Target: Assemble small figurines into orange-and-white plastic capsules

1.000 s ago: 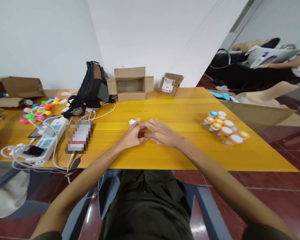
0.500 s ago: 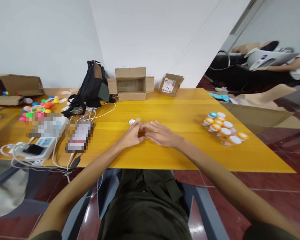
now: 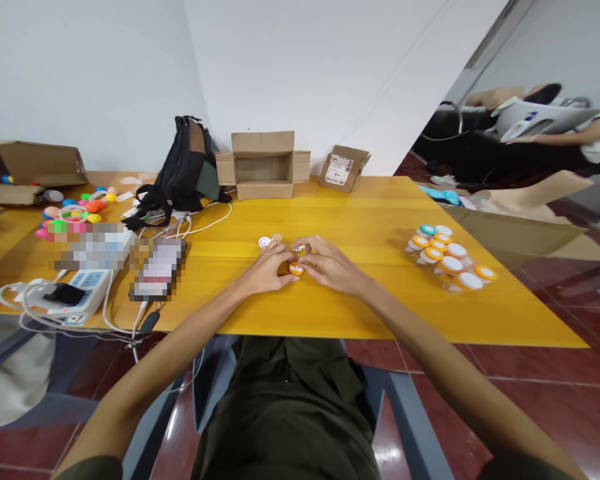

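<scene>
Orange lid (image 3: 296,269) between left hand (image 3: 267,272) and right hand (image 3: 333,270), over counter (image 3: 340,317). Left fingers grasping it, looks like; right fingers seem to pinch white bit (image 3: 299,249) just beyond. Imo hold lid level, go light on bit. White disc (image 3: 265,242) past left hand.

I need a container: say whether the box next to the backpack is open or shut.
Open: the cardboard box has spread flaps, its inside showing.

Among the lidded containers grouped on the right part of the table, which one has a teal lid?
The left container of the farthest pair in the group: its lid is teal, while the other lids there show orange edges.
</scene>
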### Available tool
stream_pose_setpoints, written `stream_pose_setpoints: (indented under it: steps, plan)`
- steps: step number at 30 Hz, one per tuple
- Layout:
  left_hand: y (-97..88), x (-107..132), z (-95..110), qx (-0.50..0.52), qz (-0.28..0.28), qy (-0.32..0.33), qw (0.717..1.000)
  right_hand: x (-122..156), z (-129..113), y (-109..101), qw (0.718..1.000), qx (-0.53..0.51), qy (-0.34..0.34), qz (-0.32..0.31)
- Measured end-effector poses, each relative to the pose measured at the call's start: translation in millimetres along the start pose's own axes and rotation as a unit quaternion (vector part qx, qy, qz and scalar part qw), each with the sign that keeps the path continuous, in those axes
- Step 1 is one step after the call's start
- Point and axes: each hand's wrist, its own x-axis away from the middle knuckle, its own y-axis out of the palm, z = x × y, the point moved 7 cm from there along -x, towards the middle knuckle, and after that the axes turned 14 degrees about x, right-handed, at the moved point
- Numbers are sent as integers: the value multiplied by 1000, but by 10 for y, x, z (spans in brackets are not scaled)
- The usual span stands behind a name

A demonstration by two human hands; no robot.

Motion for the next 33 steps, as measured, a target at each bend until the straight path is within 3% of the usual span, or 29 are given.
stream_pose_setpoints:
  steps: [25, 33]
  plan:
    - [17, -15, 3, -29, -9, 5, 1000, 74, -3, 128, 1000, 0, -5, 4]
    - [14, -14, 25, -16, -12, 11, 1000, 60, 45, 90, 997, -44, 57, 6]
